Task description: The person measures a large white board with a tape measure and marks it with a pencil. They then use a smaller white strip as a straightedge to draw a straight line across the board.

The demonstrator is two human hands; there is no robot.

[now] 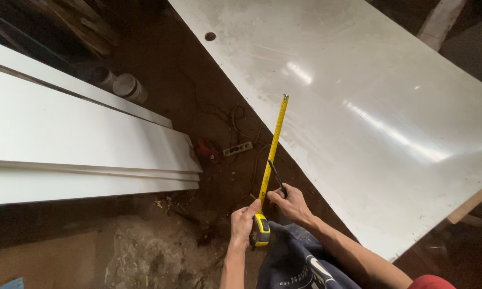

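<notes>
Dirt floor [144, 251]; left hand [243, 225] grips tape measure [261, 230], right hand [290, 203] pencil [277, 176].

Your left hand [244, 223] grips tape measure [261, 231]: yellow-black plastic case, slight sheen; thin yellow metal blade [273, 145], smooth, running up ahead of your hands. Your right hand [290, 202] pinches dark matt pencil [276, 176]. Right of your hands, big white board [369, 118]: glossy laminate, smooth, dusty, scuffed. Left of your hands, stacked white panels [75, 144]: smooth, satin. Below your hands, floor [144, 251]: rough, dirty, crumbly. Dark cloth [289, 262] at your wrists: soft, matt.
</notes>
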